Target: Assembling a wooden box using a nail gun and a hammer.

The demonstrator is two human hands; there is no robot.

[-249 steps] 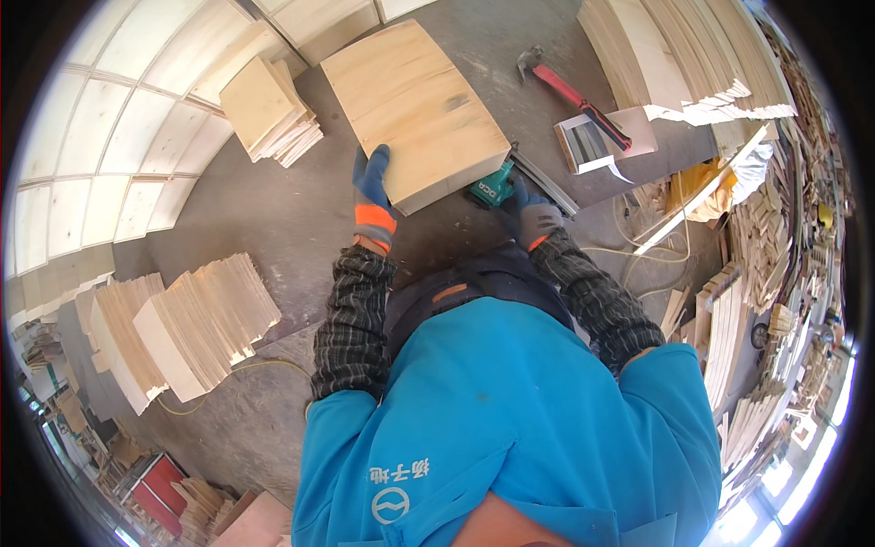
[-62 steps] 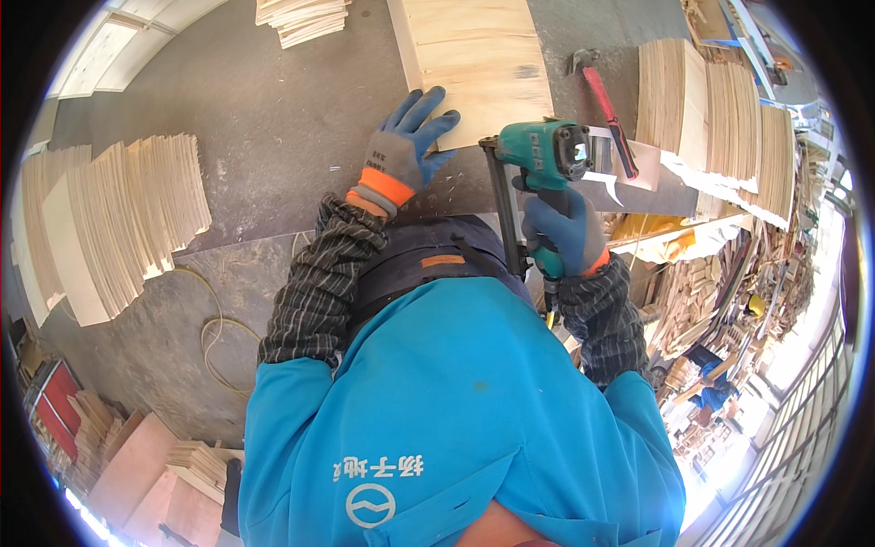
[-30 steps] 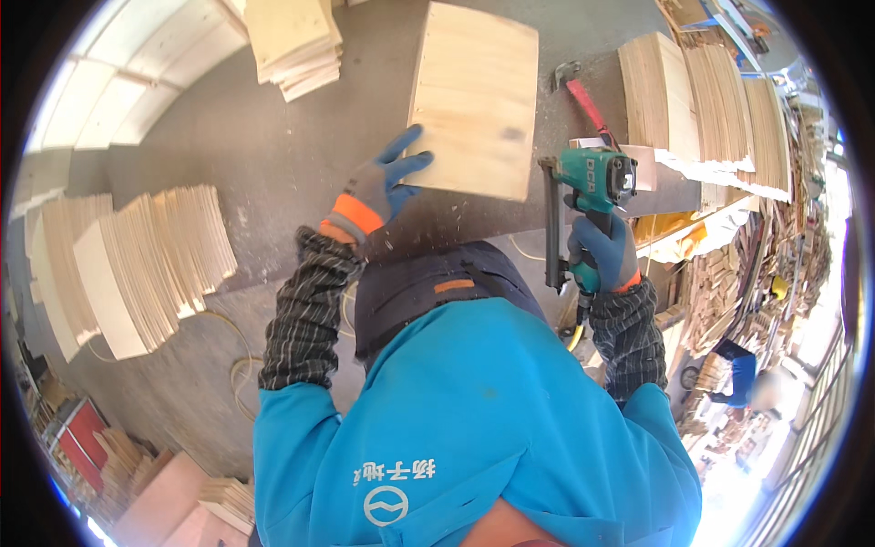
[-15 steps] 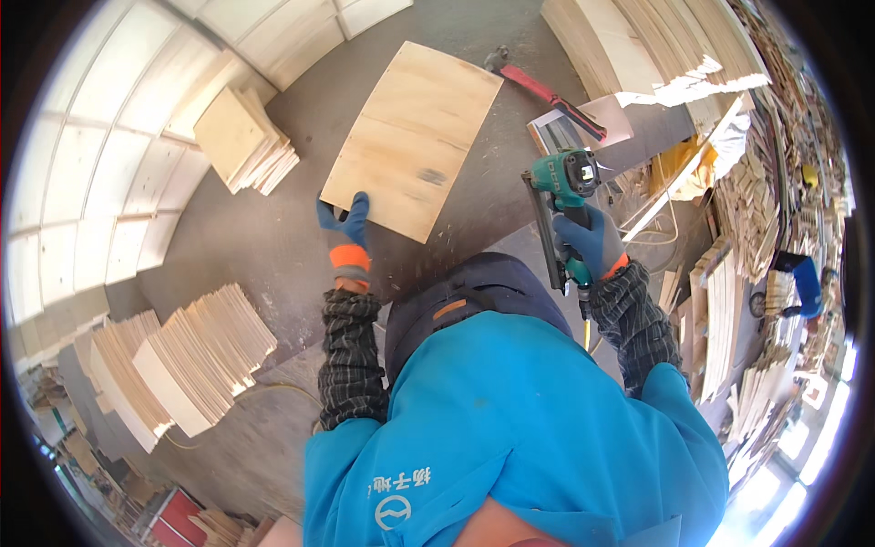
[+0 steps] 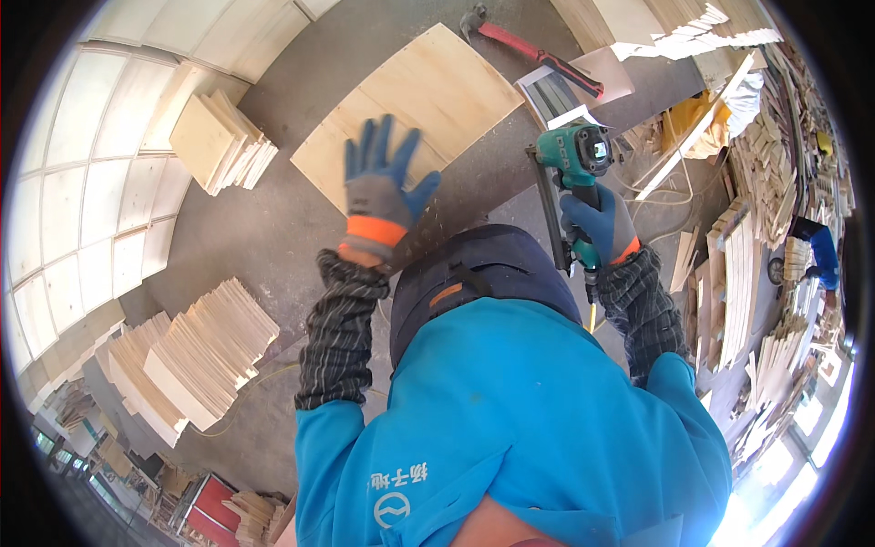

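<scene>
Your left hand (image 5: 378,193) is spread wide, fingers apart, gripping nothing; the wooden panel (image 5: 428,91) lies beneath those fingers and reaches beyond them, though whether they touch it, you cannot tell. Your right hand (image 5: 597,223) is wrapped around the green nail gun (image 5: 572,153), the red-handled hammer (image 5: 538,56) beyond it.

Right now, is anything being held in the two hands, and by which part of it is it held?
The right hand grips the green nail gun by its handle. The left hand, spread open over the large wooden piece, holds nothing.
</scene>
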